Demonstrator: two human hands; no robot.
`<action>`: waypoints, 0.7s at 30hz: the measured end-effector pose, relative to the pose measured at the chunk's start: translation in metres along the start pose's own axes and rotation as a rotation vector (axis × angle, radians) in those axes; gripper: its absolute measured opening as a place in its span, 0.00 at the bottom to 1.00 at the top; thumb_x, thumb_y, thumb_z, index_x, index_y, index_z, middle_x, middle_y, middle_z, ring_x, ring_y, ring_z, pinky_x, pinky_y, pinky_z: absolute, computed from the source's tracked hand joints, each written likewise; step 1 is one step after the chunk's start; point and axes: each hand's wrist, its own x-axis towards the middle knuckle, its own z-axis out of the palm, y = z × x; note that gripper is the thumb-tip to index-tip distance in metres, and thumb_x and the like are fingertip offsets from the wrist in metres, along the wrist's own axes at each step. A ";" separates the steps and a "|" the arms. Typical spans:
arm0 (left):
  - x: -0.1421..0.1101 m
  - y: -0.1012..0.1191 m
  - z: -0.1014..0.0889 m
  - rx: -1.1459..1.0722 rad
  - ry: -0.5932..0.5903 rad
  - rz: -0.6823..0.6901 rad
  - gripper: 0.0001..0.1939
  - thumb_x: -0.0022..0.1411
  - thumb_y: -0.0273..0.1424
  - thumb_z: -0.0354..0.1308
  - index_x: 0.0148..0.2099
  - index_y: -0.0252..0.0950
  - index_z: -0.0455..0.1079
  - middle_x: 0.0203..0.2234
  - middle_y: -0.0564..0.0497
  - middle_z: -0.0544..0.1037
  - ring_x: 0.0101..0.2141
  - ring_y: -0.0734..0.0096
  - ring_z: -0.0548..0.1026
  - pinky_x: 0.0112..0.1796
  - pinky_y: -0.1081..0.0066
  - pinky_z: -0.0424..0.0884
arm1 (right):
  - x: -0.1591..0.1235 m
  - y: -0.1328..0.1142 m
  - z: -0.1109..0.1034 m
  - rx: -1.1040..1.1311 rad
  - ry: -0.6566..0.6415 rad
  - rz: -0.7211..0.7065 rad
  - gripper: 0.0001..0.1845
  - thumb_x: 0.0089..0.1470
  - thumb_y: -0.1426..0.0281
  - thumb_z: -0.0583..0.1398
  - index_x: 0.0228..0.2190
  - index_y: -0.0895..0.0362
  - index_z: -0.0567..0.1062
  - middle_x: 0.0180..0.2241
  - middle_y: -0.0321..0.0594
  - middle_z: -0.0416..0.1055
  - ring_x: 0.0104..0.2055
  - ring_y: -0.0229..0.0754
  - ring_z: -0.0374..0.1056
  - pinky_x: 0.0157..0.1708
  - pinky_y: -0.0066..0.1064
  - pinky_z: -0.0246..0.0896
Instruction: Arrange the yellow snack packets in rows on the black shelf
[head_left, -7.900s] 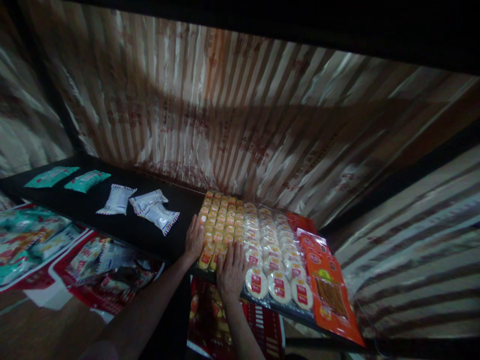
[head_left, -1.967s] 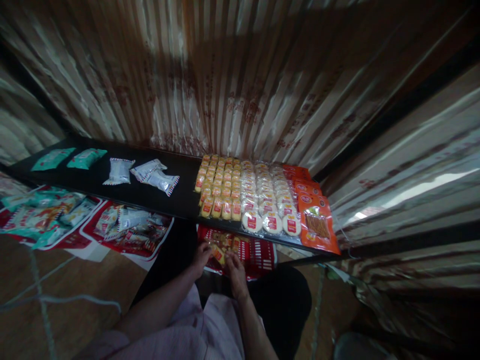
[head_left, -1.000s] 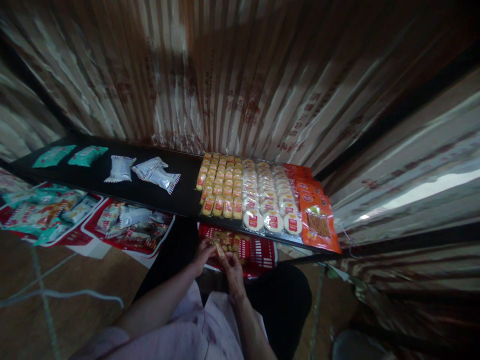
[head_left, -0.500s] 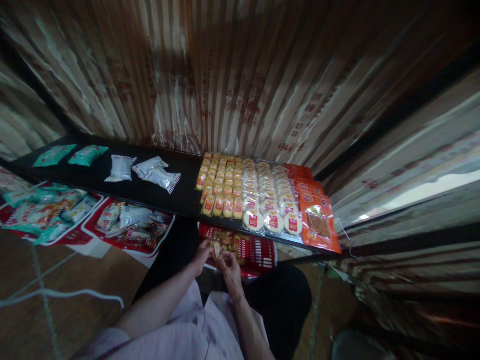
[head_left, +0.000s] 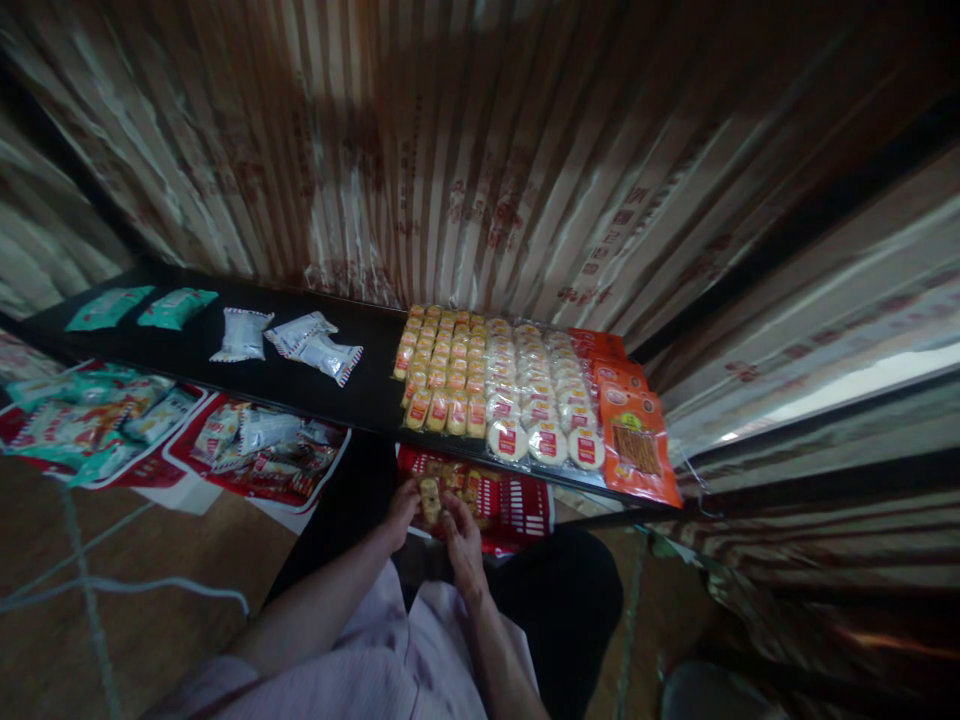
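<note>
Between my hands is a small wrapped golden-brown snack [head_left: 430, 498], seemingly a biscuit or cake, its long sides facing my fingers. My left hand [head_left: 403, 512] is closed on its left side. On the other side, the bent fingers of my right hand [head_left: 462, 530] hold its right edge. Just below and behind it lies a red bag [head_left: 529, 505] with more such brown snacks [head_left: 471, 485] on it. Above the hands, a black shelf [head_left: 360, 400] carries rows of yellow wrapped snacks [head_left: 446, 375], round white wrapped crackers [head_left: 547, 440] and orange packets [head_left: 637, 450].
White packets [head_left: 244, 335] and green packets [head_left: 178, 308] lie on the shelf's left half. Red bags [head_left: 180, 455] of mixed packets sit below it at left. Corrugated printed sheeting [head_left: 450, 150] rises behind. A pale cable [head_left: 165, 584] crosses the tiled floor. A wire [head_left: 701, 490] hangs at right.
The small snack has turned between my hands, and its broad brown face now shows upward. My fingers have moved slightly apart. The shelf's rows look unchanged.
</note>
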 end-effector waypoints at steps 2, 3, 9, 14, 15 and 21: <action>0.000 0.000 -0.001 0.005 0.005 -0.007 0.17 0.46 0.22 0.51 0.41 0.35 0.70 0.25 0.53 0.77 0.26 0.74 0.74 0.30 0.75 0.68 | -0.001 -0.002 0.003 0.009 0.000 0.001 0.21 0.41 0.57 0.63 0.37 0.54 0.76 0.41 0.42 0.76 0.46 0.47 0.69 0.49 0.37 0.61; 0.000 0.000 -0.001 0.009 0.015 -0.010 0.16 0.47 0.23 0.52 0.40 0.35 0.70 0.25 0.54 0.76 0.26 0.74 0.74 0.30 0.75 0.68 | -0.001 -0.003 0.004 0.008 -0.002 0.001 0.21 0.40 0.57 0.64 0.37 0.54 0.77 0.40 0.42 0.76 0.46 0.47 0.69 0.49 0.38 0.61; 0.000 0.000 -0.002 0.000 0.038 -0.028 0.09 0.49 0.28 0.56 0.36 0.35 0.69 0.25 0.52 0.76 0.28 0.73 0.74 0.33 0.74 0.69 | -0.002 -0.006 0.008 -0.052 -0.007 -0.034 0.16 0.42 0.59 0.63 0.34 0.53 0.78 0.38 0.40 0.77 0.44 0.47 0.69 0.48 0.39 0.61; 0.002 -0.001 -0.001 0.010 0.046 -0.047 0.10 0.49 0.24 0.52 0.35 0.35 0.70 0.22 0.54 0.76 0.26 0.74 0.73 0.32 0.75 0.69 | -0.002 -0.007 0.009 -0.091 -0.029 -0.074 0.14 0.44 0.62 0.61 0.33 0.52 0.79 0.38 0.39 0.76 0.44 0.47 0.69 0.48 0.38 0.60; 0.003 -0.001 -0.001 0.010 0.051 -0.048 0.10 0.48 0.23 0.52 0.35 0.35 0.69 0.21 0.54 0.75 0.24 0.75 0.72 0.32 0.75 0.69 | -0.002 -0.006 0.008 -0.098 -0.030 -0.082 0.13 0.44 0.62 0.61 0.33 0.52 0.79 0.38 0.40 0.76 0.44 0.47 0.69 0.48 0.37 0.60; 0.008 -0.006 -0.002 -0.015 0.036 -0.040 0.08 0.45 0.25 0.54 0.31 0.35 0.70 0.22 0.54 0.75 0.23 0.75 0.72 0.29 0.75 0.66 | 0.001 0.000 0.006 -0.137 0.029 -0.051 0.16 0.41 0.60 0.62 0.34 0.53 0.78 0.38 0.41 0.76 0.44 0.47 0.69 0.47 0.38 0.61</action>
